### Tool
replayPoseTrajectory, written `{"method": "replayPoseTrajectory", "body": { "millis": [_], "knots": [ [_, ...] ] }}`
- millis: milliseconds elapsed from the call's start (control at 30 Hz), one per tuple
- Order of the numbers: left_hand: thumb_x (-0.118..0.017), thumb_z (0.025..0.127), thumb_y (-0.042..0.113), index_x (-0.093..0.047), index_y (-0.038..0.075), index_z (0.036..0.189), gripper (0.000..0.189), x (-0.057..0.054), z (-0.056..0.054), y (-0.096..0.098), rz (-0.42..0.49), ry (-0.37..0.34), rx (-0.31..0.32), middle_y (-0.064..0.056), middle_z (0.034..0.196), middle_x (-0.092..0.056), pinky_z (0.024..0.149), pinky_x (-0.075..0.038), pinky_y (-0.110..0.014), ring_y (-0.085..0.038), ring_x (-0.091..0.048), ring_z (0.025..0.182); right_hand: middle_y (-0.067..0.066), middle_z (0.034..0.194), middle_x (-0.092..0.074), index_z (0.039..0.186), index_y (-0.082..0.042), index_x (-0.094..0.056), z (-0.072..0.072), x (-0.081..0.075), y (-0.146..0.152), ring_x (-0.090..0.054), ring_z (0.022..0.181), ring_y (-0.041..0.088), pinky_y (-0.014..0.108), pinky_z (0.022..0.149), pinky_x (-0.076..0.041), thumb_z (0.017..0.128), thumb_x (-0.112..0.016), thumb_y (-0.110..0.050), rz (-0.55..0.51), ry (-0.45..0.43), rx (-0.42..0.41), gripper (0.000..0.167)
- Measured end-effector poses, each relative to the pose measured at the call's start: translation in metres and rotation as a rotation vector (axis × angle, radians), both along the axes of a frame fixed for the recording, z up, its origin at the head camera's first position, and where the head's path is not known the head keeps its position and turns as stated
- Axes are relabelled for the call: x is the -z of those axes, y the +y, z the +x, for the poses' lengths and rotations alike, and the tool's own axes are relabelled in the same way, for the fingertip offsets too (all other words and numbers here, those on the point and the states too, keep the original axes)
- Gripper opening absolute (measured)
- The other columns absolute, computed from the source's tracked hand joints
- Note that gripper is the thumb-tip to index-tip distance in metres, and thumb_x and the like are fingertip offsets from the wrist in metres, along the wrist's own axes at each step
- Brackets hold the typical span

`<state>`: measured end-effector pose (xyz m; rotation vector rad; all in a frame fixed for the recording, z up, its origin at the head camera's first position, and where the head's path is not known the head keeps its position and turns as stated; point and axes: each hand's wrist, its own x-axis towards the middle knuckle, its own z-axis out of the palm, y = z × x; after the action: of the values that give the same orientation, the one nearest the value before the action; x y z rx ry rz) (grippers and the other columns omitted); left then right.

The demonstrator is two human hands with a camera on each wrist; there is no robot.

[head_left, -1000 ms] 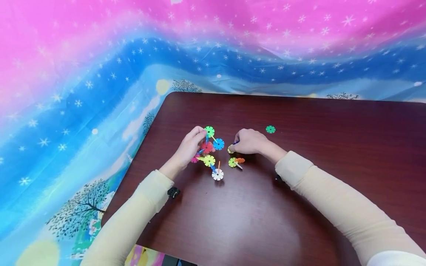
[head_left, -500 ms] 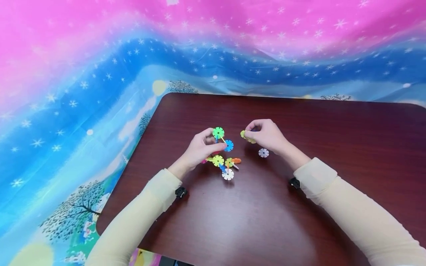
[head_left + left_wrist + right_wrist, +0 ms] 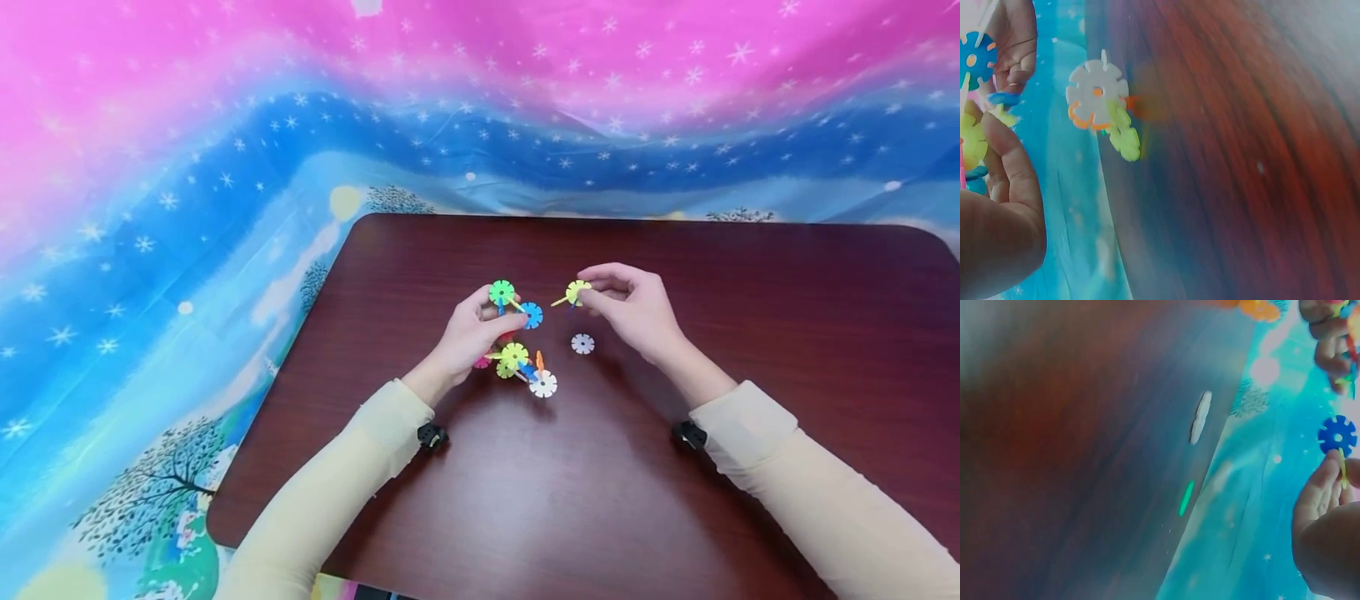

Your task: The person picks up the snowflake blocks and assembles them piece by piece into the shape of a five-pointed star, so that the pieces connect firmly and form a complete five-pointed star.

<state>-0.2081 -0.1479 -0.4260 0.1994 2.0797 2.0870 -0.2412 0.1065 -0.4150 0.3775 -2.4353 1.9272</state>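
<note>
My left hand (image 3: 468, 337) grips a linked cluster of notched snowflake discs. Its green disc (image 3: 502, 292) and blue disc (image 3: 532, 315) stand up by the thumb, with a yellow disc (image 3: 514, 356) and a white disc (image 3: 543, 383) hanging lower. An orange disc (image 3: 539, 361) shows edge-on above the white one. To the right, my right hand (image 3: 637, 304) pinches a yellow disc (image 3: 578, 292) between thumb and fingers. Joined to it are another yellow disc seen edge-on and a dark blue disc (image 3: 1337, 436). A gap separates the two hands' pieces.
A loose white disc (image 3: 582, 343) lies on the brown table (image 3: 600, 467) between the hands. Beyond it, in the right wrist view, lies a green disc (image 3: 1186, 498), hidden behind the right hand in the head view. A patterned cloth (image 3: 450, 125) hangs behind the table.
My right hand has moved up and right with the yellow discs, uncovering the white disc. The left hand's cluster has shifted right and turned, its thumb now across the front. The head view has shifted slightly.
</note>
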Motion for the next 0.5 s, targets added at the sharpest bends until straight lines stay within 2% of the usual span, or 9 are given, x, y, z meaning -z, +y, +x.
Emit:
{"method": "replayPoseTrajectory", "body": {
  "millis": [100, 167, 233, 300, 333, 467, 500],
  "knots": [
    [-0.076, 0.095, 0.014, -0.062, 0.006, 0.123, 0.033, 0.001, -0.001, 0.004, 0.015, 0.018, -0.038, -0.008, 0.088, -0.070, 0.057, -0.044, -0.028, -0.025, -0.054, 0.071, 0.009, 0.095, -0.074, 0.118, 0.000, -0.073, 0.007, -0.001, -0.001, -0.076, 0.082, 0.021, 0.031, 0.076, -0.062, 0.093, -0.078, -0.009, -0.147, -0.031, -0.015, 0.026],
    [-0.077, 0.094, 0.014, -0.064, 0.008, 0.122, 0.031, 0.002, -0.001, 0.006, 0.021, 0.028, -0.061, -0.005, 0.089, -0.072, 0.055, -0.043, -0.027, -0.023, -0.057, 0.070, 0.009, 0.095, -0.074, 0.117, 0.003, -0.072, 0.010, -0.001, -0.003, -0.076, 0.083, 0.022, 0.033, 0.076, -0.062, 0.093, -0.078, -0.006, -0.208, -0.038, -0.028, 0.026],
    [-0.077, 0.094, 0.013, -0.065, 0.010, 0.121, 0.030, 0.001, -0.001, 0.008, 0.030, 0.034, -0.074, -0.003, 0.090, -0.073, 0.054, -0.043, -0.027, -0.022, -0.060, 0.071, 0.009, 0.095, -0.074, 0.117, 0.004, -0.072, 0.013, -0.001, -0.005, -0.076, 0.081, 0.020, 0.034, 0.076, -0.062, 0.093, -0.077, -0.005, -0.226, -0.035, -0.028, 0.026],
    [-0.078, 0.093, 0.012, -0.064, 0.007, 0.122, 0.032, 0.001, 0.000, 0.010, 0.038, 0.045, -0.077, -0.003, 0.092, -0.074, 0.062, -0.053, -0.034, -0.021, -0.065, 0.076, 0.009, 0.094, -0.075, 0.117, 0.005, -0.072, 0.015, -0.001, -0.006, -0.076, 0.080, 0.020, 0.034, 0.076, -0.062, 0.094, -0.077, -0.004, -0.232, -0.030, -0.022, 0.025],
    [-0.078, 0.093, 0.012, -0.064, 0.004, 0.123, 0.034, 0.001, 0.000, 0.011, 0.038, 0.051, -0.075, -0.003, 0.093, -0.074, 0.064, -0.053, -0.036, -0.022, -0.066, 0.079, 0.008, 0.094, -0.075, 0.117, 0.005, -0.072, 0.015, -0.001, -0.006, -0.076, 0.080, 0.020, 0.034, 0.076, -0.062, 0.094, -0.077, -0.005, -0.227, -0.027, -0.016, 0.025],
    [-0.078, 0.094, 0.012, -0.064, 0.003, 0.123, 0.034, 0.001, 0.000, 0.014, 0.036, 0.063, -0.069, -0.005, 0.097, -0.075, 0.067, -0.053, -0.039, -0.023, -0.065, 0.084, 0.008, 0.094, -0.075, 0.115, 0.002, -0.073, 0.016, 0.000, -0.004, -0.076, 0.078, 0.021, 0.033, 0.075, -0.062, 0.094, -0.077, -0.005, -0.244, -0.039, -0.012, 0.023],
    [-0.078, 0.094, 0.013, -0.065, 0.006, 0.121, 0.032, 0.001, 0.000, 0.014, 0.031, 0.062, -0.072, -0.005, 0.097, -0.075, 0.062, -0.050, -0.035, -0.024, -0.064, 0.083, 0.009, 0.093, -0.075, 0.115, 0.001, -0.074, 0.016, 0.000, -0.003, -0.075, 0.078, 0.021, 0.034, 0.075, -0.062, 0.093, -0.077, -0.004, -0.257, -0.046, -0.012, 0.022]
  ]
}}
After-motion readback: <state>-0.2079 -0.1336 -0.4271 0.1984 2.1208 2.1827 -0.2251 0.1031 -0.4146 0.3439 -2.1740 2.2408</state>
